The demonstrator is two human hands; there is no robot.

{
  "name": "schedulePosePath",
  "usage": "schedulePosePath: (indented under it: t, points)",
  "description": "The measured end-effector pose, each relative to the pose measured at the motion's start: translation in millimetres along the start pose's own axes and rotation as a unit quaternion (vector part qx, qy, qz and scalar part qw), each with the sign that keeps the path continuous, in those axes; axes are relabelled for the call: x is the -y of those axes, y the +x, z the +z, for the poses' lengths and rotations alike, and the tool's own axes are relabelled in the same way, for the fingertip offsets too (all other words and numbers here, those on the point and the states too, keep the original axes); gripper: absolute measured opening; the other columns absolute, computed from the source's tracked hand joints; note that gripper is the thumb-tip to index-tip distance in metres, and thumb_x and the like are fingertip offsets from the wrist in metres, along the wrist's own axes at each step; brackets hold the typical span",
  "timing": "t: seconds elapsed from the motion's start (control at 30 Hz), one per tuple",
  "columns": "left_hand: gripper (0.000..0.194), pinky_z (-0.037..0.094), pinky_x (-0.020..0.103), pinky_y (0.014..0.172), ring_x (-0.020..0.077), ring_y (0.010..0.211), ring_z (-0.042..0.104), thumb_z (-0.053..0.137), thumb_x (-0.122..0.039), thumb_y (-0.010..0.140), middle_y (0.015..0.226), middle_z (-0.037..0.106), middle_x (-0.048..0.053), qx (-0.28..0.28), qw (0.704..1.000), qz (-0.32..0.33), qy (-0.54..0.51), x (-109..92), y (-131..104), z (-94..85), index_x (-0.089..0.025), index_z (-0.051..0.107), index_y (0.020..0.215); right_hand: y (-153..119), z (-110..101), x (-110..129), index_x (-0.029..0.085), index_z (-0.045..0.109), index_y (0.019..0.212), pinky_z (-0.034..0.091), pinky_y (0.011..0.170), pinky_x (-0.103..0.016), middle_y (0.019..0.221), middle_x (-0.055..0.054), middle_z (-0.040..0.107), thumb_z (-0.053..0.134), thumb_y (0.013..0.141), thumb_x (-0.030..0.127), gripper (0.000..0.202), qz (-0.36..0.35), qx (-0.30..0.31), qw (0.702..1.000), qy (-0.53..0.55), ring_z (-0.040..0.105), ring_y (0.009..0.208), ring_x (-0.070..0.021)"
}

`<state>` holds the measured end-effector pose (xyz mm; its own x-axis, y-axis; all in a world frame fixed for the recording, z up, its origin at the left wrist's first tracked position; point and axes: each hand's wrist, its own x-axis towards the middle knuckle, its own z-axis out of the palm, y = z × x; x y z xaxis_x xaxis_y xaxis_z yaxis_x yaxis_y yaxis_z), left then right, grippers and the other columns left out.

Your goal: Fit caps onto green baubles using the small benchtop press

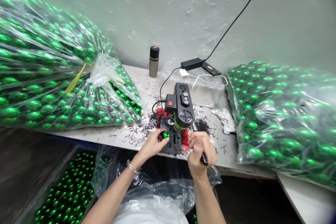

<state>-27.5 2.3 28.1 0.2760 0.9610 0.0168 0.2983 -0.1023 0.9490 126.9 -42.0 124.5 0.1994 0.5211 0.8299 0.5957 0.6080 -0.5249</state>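
My left hand (155,141) pinches a shiny green ball (166,134) between thumb and fingers, just over the slotted black base (172,147) of a small bench drill press. The drill press (183,106) has a black and green body with a red switch. My right hand (201,149) is wrapped round its black lever handle (204,159), to the right of the base. Dark curly shavings (203,125) lie around the machine, with red material under it. The drill's tip is hidden below its body.
Large clear bags of green balls stand left (49,91) and right (283,122). Behind the machine are a thermos (154,62), a power adapter (192,63), cables and a phone-like black slab (211,69). A crumpled white cloth (225,120) lies right. Below left, a bin holds green balls (69,189).
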Motion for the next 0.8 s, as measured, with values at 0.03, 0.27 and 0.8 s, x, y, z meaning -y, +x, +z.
schedulePosePath:
  t: [0.03,0.27,0.8]
  points:
    - [0.034,0.054,0.034,0.072,0.0184,0.073,0.063,0.062,-0.036,0.086,0.092,0.069,0.007,0.003,0.999,0.024,0.042,-3,1,0.6,-0.016,0.065,0.114,-1,0,-1,0.019,0.046,0.066,0.04,0.057,-0.026,0.065,0.002,0.053,0.044,0.092,0.008,0.029,-0.002,0.003,1.0,0.0,0.053,0.062,-0.0101]
    - [0.032,0.052,0.043,0.098,0.0279,0.111,0.064,0.057,-0.028,0.094,0.121,0.065,0.015,0.012,0.975,0.14,0.175,-9,9,6.1,-0.016,0.061,0.123,-6,0,-2,0.02,0.046,0.067,0.042,0.058,-0.025,0.064,0.002,0.051,0.044,0.092,0.008,0.028,-0.01,0.009,1.0,0.009,0.056,0.064,-0.0106]
    - [0.034,0.052,0.047,0.092,0.0291,0.102,0.065,0.06,-0.036,0.095,0.111,0.067,0.015,-0.067,0.94,0.227,0.247,12,6,19.5,-0.013,0.06,0.118,-51,7,-34,0.02,0.047,0.072,0.047,0.069,-0.033,0.075,-0.001,0.054,0.036,0.099,0.019,0.028,-0.066,0.012,0.998,0.003,0.053,0.065,-0.0113]
